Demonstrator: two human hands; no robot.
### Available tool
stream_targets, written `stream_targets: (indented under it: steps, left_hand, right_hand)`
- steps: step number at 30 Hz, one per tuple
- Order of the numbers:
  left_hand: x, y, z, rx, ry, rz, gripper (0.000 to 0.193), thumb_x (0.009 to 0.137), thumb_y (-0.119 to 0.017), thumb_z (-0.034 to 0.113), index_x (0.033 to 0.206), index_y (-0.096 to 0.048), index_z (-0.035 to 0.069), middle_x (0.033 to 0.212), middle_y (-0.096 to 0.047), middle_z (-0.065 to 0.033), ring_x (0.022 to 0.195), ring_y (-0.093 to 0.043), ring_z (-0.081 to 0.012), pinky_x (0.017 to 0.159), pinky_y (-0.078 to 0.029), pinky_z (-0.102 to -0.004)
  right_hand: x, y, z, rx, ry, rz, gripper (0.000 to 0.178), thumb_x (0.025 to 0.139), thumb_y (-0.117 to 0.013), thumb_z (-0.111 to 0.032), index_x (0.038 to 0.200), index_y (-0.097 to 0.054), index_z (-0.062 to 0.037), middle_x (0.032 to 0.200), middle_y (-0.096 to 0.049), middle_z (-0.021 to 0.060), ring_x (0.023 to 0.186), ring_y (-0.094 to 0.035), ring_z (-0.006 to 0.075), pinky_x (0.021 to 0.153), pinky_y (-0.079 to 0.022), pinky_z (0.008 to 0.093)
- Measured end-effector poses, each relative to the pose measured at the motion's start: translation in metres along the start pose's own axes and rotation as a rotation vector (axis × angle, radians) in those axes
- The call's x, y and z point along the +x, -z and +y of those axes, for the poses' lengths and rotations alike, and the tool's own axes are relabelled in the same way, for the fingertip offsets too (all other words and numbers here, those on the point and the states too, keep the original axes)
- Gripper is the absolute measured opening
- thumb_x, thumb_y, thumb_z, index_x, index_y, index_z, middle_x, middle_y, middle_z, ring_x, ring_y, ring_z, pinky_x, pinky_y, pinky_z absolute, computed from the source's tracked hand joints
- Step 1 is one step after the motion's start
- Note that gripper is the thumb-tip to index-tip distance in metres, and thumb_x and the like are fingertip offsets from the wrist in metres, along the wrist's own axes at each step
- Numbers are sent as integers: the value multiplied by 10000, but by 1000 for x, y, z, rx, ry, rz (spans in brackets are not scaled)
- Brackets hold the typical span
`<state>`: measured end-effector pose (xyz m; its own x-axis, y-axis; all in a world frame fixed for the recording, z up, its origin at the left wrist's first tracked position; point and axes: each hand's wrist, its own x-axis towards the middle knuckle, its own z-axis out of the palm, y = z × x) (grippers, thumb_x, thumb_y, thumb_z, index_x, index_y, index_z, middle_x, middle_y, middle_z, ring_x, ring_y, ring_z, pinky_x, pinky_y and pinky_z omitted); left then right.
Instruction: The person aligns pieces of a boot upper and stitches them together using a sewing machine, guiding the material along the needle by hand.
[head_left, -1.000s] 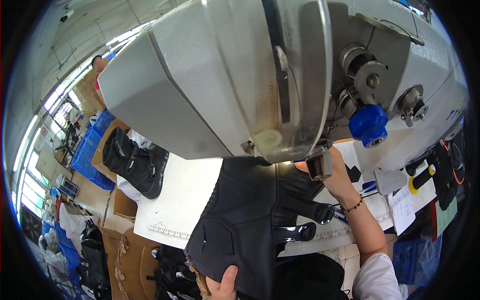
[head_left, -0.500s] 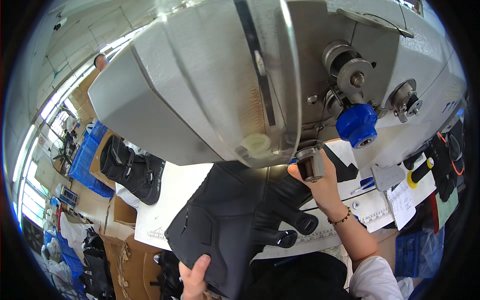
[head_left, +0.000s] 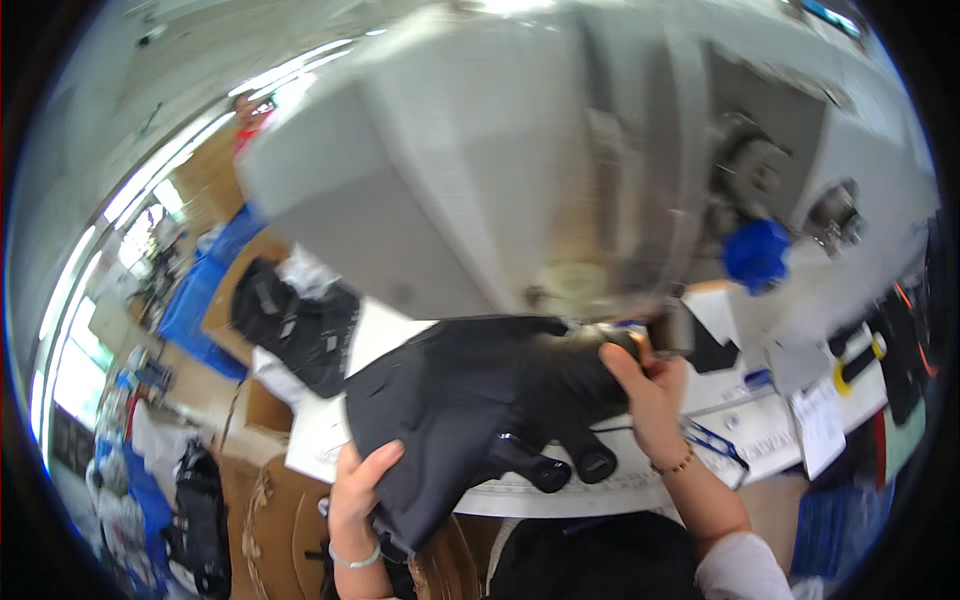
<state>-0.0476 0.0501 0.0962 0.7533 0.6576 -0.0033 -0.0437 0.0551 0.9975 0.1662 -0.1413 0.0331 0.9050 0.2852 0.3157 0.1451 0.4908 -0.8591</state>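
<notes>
A black panelled boot upper (head_left: 440, 400) with two rounded strap ends lies across the white machine table, under the head of a large grey sewing machine (head_left: 430, 190). My left hand (head_left: 362, 485) grips its near left edge, thumb on top and fingers underneath. Close beside the needle area, my right hand (head_left: 652, 395) holds the far right part, thumb on top and fingers partly hidden. The machine head is blurred, so its needle and presser foot cannot be made out. A blue tension knob (head_left: 756, 256) sits on the head, right of centre.
A black boot (head_left: 295, 325) stands left of the table beside blue crates (head_left: 205, 300) and cardboard boxes. A ruler strip (head_left: 600, 490) runs along the table's near edge. Blue-handled thread snips (head_left: 718, 442), a paper sheet (head_left: 818, 425) and a black thread spool (head_left: 855, 362) lie at right.
The whole view has shifted, with the machine head farther right and blurred. My left hand has moved up with the upper's edge, and its wrist now shows. The upper looks turned and slightly lifted.
</notes>
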Motion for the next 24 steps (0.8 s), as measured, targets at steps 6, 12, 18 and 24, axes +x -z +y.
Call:
stream_targets:
  steps: [6, 12, 18, 24]
  left_hand:
    - [18, 6, 8, 175, 108, -117, 360, 852, -587, 244, 1041, -561, -61, 922, -598, -51, 797, -544, -84, 701, -446, -208]
    - [6, 3, 7, 97, 93, -62, 382, 864, -576, 253, 1093, -544, -51, 968, -594, -62, 834, -545, -91, 722, -447, -212]
    - [-3, 5, -3, -108, 5, -134, 472, 878, -559, 221, 1233, -410, -52, 1117, -540, -80, 961, -519, -95, 827, -430, -225]
    - [-14, 7, -13, -110, -56, -135, 457, 880, -554, 157, 1236, -365, -60, 1111, -532, -93, 972, -518, -102, 832, -435, -229]
  right_hand:
    - [-3, -13, -8, -57, 53, 127, 260, 794, -621, -7, 868, -395, -113, 768, -426, -54, 680, -368, 12, 602, -291, 150]
    - [4, -4, -24, -77, -173, -70, 82, 820, -609, -56, 858, -540, -32, 766, -571, -22, 655, -469, 17, 611, -364, 157]
    - [16, 7, -29, -61, -377, -201, 158, 813, -621, -113, 891, -635, 24, 803, -631, 17, 689, -538, 49, 643, -400, 180]
    - [16, 14, -30, -101, -331, -206, 140, 830, -600, -135, 903, -598, -16, 894, -624, 29, 807, -568, 83, 743, -430, 226]
